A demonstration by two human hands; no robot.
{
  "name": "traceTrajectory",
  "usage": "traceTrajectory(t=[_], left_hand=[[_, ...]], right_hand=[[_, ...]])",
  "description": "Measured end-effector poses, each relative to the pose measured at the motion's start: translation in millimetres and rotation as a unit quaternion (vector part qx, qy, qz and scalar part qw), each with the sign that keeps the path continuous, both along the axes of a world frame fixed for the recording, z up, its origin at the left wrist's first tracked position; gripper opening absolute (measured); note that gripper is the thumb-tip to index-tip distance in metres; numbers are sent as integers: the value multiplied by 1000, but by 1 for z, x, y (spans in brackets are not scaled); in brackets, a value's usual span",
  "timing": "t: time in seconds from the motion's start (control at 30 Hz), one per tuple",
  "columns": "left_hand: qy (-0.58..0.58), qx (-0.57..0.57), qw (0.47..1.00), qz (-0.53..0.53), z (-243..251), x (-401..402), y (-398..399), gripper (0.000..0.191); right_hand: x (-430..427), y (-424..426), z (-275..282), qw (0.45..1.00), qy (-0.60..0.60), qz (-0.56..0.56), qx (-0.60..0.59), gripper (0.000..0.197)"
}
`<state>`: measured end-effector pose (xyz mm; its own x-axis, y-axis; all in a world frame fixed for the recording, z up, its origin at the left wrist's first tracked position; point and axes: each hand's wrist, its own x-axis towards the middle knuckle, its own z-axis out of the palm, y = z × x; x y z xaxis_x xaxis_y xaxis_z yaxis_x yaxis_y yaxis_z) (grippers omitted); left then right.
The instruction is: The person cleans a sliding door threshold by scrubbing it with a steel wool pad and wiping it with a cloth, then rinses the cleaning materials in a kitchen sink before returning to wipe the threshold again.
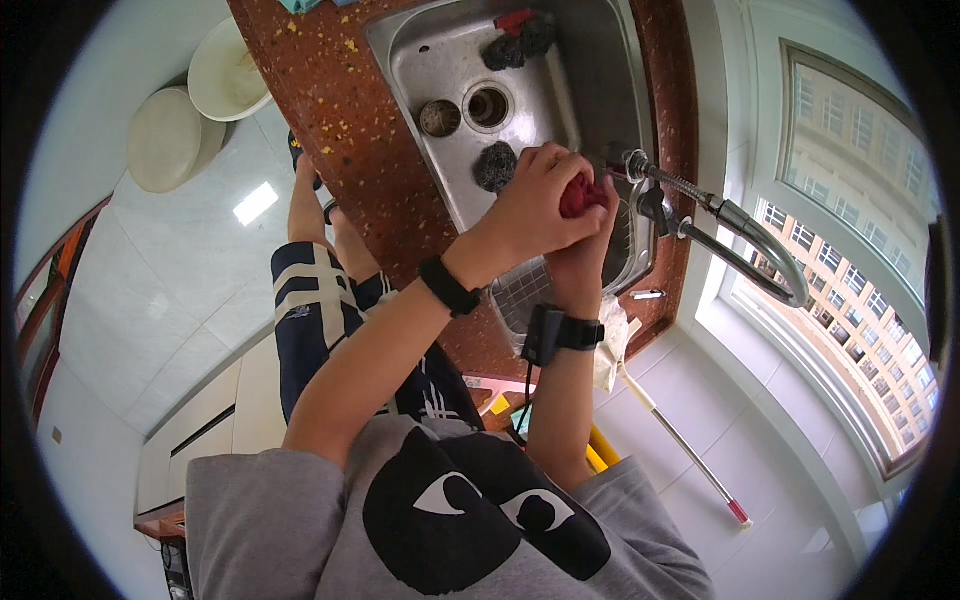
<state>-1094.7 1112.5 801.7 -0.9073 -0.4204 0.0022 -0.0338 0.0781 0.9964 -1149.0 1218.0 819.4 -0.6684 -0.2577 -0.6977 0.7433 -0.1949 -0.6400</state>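
Observation:
My left hand (536, 199) and my right hand (581, 259) meet over the right side of a stainless steel sink (450, 180), beside the tap. Between them they grip a crumpled red item (579, 196), mostly covered by the fingers; its kind is unclear. A dark steel wool scourer (495, 166) lies in the basin just left of my left hand. More steel wool (504, 52) sits at the far end, next to a red piece (514, 21). Near the middle are the open drain (487, 106) and a round strainer basket (440, 118).
A tap with a flexible metal hose (750, 285) arches by the window. A wire rack (525, 296) is at the sink's near end, and a small white item (647, 295) lies on the speckled red countertop (352, 127). Two pale containers (169, 142) stand on the floor at left.

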Motion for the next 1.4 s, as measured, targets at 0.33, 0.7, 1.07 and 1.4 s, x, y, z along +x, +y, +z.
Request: traceTrajectory(t=[0.33,0.7,1.07,1.4], left_hand=[[-102,26,991,84,6,-20,-7,44],[-228,90,969,16,-13,-39,-33,48],[-89,20,988,-126,-4,4,-30,92],[-236,379,883,-148,11,16,-29,64]], right_hand=[[-24,-20,-18,908,329,41,257,28],[-24,-24,-31,883,373,126,256,27],[11,15,-21,998,-48,-21,-44,54],[40,17,-21,990,137,-27,-25,42]])
